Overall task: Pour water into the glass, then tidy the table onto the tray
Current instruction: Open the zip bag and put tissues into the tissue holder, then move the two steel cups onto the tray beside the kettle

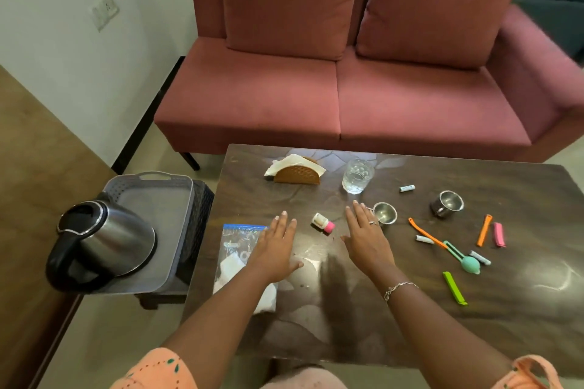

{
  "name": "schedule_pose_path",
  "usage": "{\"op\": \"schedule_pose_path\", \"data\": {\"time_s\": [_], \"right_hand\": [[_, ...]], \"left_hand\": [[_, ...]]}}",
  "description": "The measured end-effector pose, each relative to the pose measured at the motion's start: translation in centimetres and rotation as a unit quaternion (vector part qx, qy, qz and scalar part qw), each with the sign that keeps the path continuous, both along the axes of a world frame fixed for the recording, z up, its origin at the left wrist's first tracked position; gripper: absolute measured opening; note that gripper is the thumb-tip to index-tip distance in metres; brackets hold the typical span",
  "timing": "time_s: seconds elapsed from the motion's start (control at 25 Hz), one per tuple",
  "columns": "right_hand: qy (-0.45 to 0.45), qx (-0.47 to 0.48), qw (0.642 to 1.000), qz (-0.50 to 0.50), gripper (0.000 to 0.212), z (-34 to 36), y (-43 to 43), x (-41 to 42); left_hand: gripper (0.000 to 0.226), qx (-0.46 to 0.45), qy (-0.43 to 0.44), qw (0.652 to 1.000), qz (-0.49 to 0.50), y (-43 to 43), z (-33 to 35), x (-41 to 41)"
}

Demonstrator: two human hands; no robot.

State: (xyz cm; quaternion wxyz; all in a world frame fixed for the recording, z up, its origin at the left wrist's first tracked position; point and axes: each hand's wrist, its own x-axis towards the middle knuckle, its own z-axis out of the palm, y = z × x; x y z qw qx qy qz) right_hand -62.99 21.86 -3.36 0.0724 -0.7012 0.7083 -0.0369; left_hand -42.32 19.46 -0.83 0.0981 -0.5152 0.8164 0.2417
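Two steel cups (385, 212) (446, 203), three small cylinders (406, 188) (424, 239) (479, 257), one glass (357, 175).

- steel electric kettle (104, 240) on grey plastic tray (158, 196), left of dark wooden tabletop (474, 309)
- brown wicker napkin holder (297, 174) at far edge; clear glass tumbler (357, 176) right of it
- clear zip-lock bag (237, 249) near left edge
- small steel cup (385, 212) nearer, right of tumbler

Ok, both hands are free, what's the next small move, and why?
Probably reach the left hand to the kettle handle: it stands on the tray at the left, the glass seems unfilled, and that hand holds nothing.
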Motion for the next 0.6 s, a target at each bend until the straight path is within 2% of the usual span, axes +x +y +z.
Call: {"op": "schedule_pose_path", "data": {"time_s": [0.32, 0.44, 0.6], "right_hand": [[-0.003, 0.002, 0.999, -0.045, 0.058, 2.4, 7.0, -5.7], [-0.096, 0.0, 0.989, -0.113, 0.056, 3.0, 7.7, -8.1], [-0.242, -0.02, 0.937, -0.251, 0.054, 3.2, 6.9, -12.0]], "left_hand": [[0.081, 0.001, 0.012, 1.0, -0.012, 4.4, 0.5, -4.1], [0.078, -0.013, 0.021, 0.999, -0.02, 4.5, 0.7, -6.4], [0.069, -0.029, 0.014, 0.999, -0.032, 2.8, 0.7, -9.7]]}}
